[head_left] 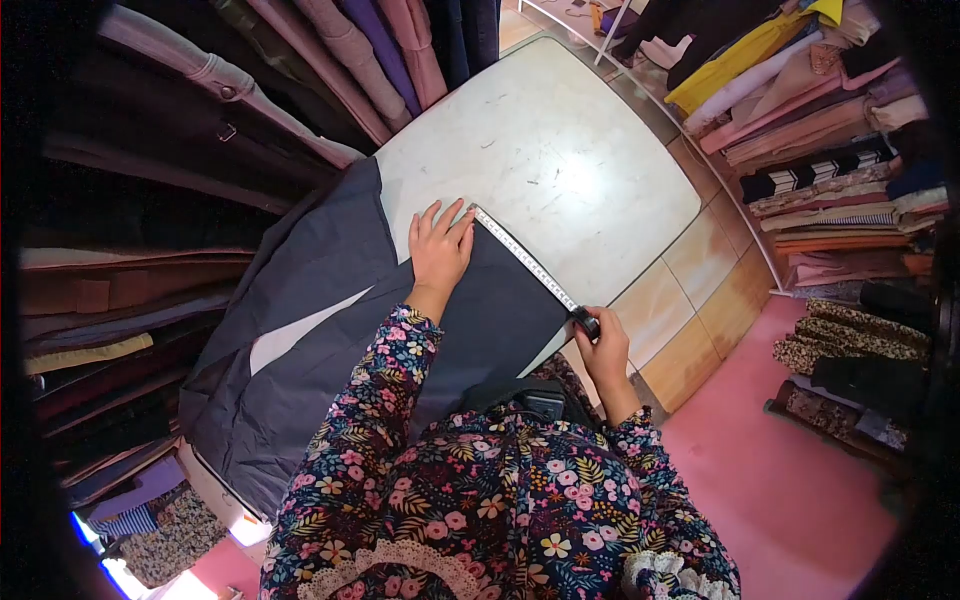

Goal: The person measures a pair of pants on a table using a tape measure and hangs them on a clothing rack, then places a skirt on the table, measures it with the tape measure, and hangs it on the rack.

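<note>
Dark grey trousers, or a garment with two leg-like parts, lie spread over a white table. My left hand rests on the cloth near its far edge, fingers stretched out and apart. Its fingertips touch the end of a white tape measure. The blade runs straight along the cloth's edge, slanting down to the right. My right hand is closed around the tape's black case at the near corner of the cloth.
Hanging garments crowd the left side. Folded clothes are stacked on a rack at the right, with a yellow garment near its top. Tiles and pink flooring show beside the table.
</note>
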Demonstrator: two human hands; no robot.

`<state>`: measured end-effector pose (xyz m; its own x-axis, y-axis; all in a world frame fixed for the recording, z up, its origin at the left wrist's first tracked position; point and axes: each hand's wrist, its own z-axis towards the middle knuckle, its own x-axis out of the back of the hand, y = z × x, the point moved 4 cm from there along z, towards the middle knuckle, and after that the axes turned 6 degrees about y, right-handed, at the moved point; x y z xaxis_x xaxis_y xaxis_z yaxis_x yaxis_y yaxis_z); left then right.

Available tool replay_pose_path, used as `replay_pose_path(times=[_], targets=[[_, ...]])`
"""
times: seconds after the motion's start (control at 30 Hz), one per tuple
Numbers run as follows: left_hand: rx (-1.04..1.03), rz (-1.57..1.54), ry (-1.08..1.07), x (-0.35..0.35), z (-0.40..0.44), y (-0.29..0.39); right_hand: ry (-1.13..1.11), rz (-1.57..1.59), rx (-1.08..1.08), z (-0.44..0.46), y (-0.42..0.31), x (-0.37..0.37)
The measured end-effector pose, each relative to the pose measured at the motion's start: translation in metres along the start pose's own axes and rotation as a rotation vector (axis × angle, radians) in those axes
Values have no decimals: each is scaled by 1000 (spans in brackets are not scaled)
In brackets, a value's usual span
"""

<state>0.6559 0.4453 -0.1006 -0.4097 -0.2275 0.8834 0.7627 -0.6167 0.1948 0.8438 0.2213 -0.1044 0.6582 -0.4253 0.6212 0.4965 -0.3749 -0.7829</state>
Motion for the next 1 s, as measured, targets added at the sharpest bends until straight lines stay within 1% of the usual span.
replay_pose_path(times=[0.13, 0.3, 0.43, 0.7, 0.8, 0.93, 1.0], targets=[[-6, 6, 6, 1, -1, 2, -5, 27, -10, -4, 7, 1], [-6, 0, 20, 1, -2, 2, 21, 63, 59, -6, 14, -3], [-1, -8, 27, 2, -2, 3, 27, 74, 63, -8, 18, -4], [0, -11, 14, 4, -2, 3, 62, 82, 147, -8, 15, -3], [-5, -9, 22, 5, -2, 6, 51, 82, 121, -10, 17, -1], [4, -5, 13, 4, -3, 6, 63, 66, 147, -9, 13, 1], [25, -17, -3, 3, -4, 5, 68, 80, 116, -9, 14, -1]])
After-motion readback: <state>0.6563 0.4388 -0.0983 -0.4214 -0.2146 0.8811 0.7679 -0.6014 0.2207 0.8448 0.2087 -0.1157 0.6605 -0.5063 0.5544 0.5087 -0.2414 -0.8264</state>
